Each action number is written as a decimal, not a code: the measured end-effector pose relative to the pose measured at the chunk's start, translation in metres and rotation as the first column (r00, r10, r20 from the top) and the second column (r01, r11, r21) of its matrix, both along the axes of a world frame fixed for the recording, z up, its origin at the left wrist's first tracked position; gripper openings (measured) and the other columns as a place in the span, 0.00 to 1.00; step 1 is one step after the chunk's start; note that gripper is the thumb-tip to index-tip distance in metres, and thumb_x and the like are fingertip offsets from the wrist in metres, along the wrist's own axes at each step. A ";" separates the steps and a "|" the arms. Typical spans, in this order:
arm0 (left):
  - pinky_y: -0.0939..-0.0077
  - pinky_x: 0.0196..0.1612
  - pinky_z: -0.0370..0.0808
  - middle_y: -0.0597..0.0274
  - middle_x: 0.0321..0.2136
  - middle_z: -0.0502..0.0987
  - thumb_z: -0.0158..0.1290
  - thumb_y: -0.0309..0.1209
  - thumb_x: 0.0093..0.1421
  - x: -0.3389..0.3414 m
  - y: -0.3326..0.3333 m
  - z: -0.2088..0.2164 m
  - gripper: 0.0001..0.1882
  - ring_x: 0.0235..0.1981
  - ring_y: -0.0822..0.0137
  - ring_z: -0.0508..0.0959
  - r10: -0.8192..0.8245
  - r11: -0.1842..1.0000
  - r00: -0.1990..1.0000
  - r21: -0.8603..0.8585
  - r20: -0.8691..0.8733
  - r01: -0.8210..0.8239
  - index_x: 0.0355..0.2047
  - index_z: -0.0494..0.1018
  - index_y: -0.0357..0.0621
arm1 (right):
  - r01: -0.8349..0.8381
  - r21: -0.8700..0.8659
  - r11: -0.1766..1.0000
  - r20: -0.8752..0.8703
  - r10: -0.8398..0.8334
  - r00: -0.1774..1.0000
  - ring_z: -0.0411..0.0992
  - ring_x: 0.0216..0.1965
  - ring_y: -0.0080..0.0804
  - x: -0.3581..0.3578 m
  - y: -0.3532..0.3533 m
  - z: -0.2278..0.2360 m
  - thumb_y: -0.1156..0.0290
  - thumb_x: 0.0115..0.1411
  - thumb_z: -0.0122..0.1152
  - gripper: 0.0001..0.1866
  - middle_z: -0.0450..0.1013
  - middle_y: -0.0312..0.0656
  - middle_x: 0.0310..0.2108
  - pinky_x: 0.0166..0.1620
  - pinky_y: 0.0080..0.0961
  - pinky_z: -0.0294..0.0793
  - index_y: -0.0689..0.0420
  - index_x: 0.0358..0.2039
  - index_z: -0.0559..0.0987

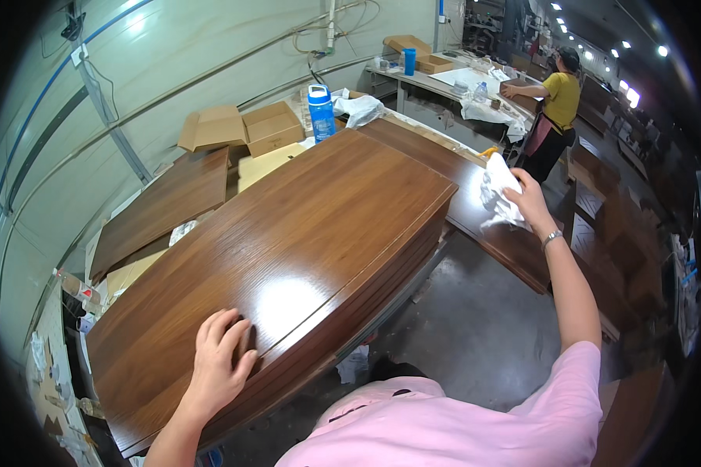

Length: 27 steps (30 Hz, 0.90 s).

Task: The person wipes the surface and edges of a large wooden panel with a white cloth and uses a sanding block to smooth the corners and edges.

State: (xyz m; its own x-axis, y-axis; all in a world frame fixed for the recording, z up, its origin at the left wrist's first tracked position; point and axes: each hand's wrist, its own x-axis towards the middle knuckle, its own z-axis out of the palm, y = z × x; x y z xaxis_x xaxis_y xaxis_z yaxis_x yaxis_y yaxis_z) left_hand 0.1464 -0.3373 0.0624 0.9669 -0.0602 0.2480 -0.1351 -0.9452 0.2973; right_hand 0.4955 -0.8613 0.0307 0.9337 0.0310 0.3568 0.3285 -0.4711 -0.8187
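A stack of glossy dark-brown wooden panels (288,233) lies in front of me. My left hand (220,358) rests flat on the near corner of the top panel, fingers spread. Out to the right, my right hand (531,204) grips a crumpled white cloth (497,193) and presses it on a second long brown panel (475,210) that runs behind the stack.
A blue bottle (320,111) and open cardboard boxes (241,128) stand beyond the stack. Another brown board (163,206) lies at the left. A person in a yellow shirt (557,101) works at a far bench (459,82). More panels (623,233) are stacked at the right.
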 end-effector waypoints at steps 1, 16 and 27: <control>0.53 0.64 0.64 0.46 0.59 0.67 0.60 0.26 0.55 0.014 -0.010 0.005 0.25 0.62 0.45 0.65 -0.005 1.000 1.000 0.001 -0.003 0.005 0.54 0.72 0.38 | -0.041 0.012 0.999 0.034 0.041 0.999 0.75 0.43 0.28 0.007 0.002 0.007 0.75 0.54 0.67 0.22 0.77 0.45 0.44 0.49 0.26 0.73 0.68 0.49 0.76; 0.37 0.68 0.51 0.44 0.63 0.59 0.56 0.47 0.59 0.220 -0.140 -0.010 0.38 0.66 0.43 0.56 -0.065 0.975 0.985 0.198 -0.161 0.097 0.65 0.60 0.42 | -0.699 -0.348 0.624 -0.165 0.693 0.701 0.71 0.47 0.45 0.145 0.152 -0.004 0.64 0.57 0.66 0.19 0.67 0.45 0.44 0.52 0.36 0.69 0.53 0.47 0.73; 0.39 0.68 0.53 0.53 0.62 0.63 0.58 0.51 0.54 0.236 -0.147 -0.001 0.37 0.65 0.50 0.61 0.030 0.993 0.972 0.121 -0.234 -0.002 0.62 0.66 0.51 | -0.839 0.213 0.501 -0.056 0.864 0.501 0.66 0.36 0.18 0.311 0.301 -0.058 0.65 0.63 0.64 0.12 0.71 0.35 0.33 0.41 0.21 0.69 0.57 0.39 0.71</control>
